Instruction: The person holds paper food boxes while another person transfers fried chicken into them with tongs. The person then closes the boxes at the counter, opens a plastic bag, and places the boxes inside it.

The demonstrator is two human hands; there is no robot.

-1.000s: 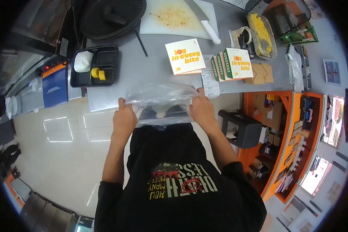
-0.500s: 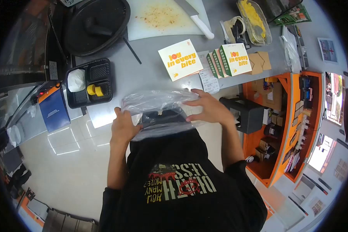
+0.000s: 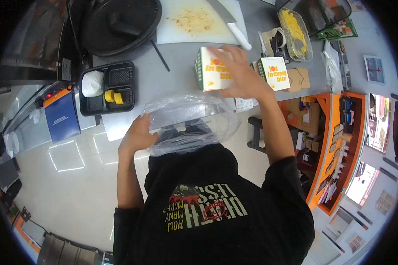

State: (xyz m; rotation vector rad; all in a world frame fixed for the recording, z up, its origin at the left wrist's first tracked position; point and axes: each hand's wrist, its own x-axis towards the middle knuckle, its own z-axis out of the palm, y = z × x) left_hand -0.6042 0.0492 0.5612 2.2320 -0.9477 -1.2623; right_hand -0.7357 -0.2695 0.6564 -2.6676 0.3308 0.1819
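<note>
My left hand (image 3: 137, 134) grips the left side of a clear plastic bag (image 3: 227, 121), which hangs wide open between my body and the counter edge. My right hand (image 3: 244, 77) reaches over the counter with its fingers on the left white-and-green box (image 3: 212, 70), covering part of its printed top. The box is slightly tilted, and its checked left side shows. Just right of that hand is another printed box (image 3: 276, 73), with a receipt (image 3: 243, 104) partly hidden near the counter edge. A black compartment tray (image 3: 121, 73) holds a white wrapped item (image 3: 93, 84) and yellow pieces (image 3: 114, 97).
At the back of the counter are a black round pan (image 3: 119, 26), a cutting board (image 3: 177, 33) and a knife (image 3: 239, 36). A clear container of yellow food (image 3: 295, 35) is at the right, near brown cardboard pieces (image 3: 298, 79). Orange shelving (image 3: 336, 145) stands beyond.
My right hand has let go of the bag's right side, moved up and right, and taken hold of the left box. My left hand still has the bag.
</note>
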